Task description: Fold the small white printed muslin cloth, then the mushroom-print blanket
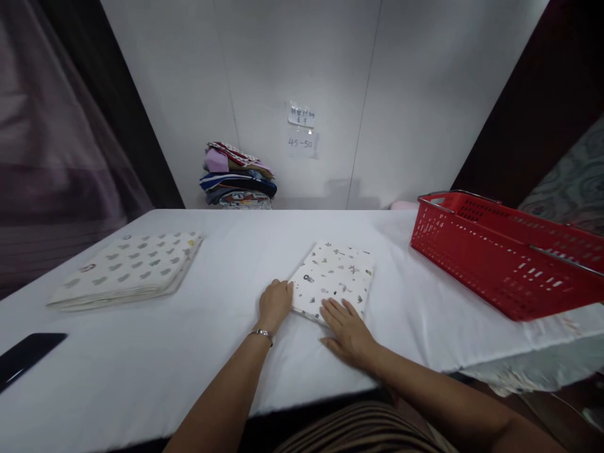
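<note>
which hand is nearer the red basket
Right. The right hand is left of the red basket, on a folded cloth; the left hand is farther left, at that cloth's left edge.

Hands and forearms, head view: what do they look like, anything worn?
Bare, five-fingered human hands, no gloves, no sleeves in view. Left hand: slim silver-coloured bracelet at the wrist. Right hand: nothing visible at the wrist.

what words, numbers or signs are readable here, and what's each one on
"45-50": handwritten on the lower note on the wall.
Upper note: handwriting, too small and blurred to read surely.
Middle cloth and left cloth: printed motifs, no words I can make out.
Basket: no lettering I can make out.
</note>
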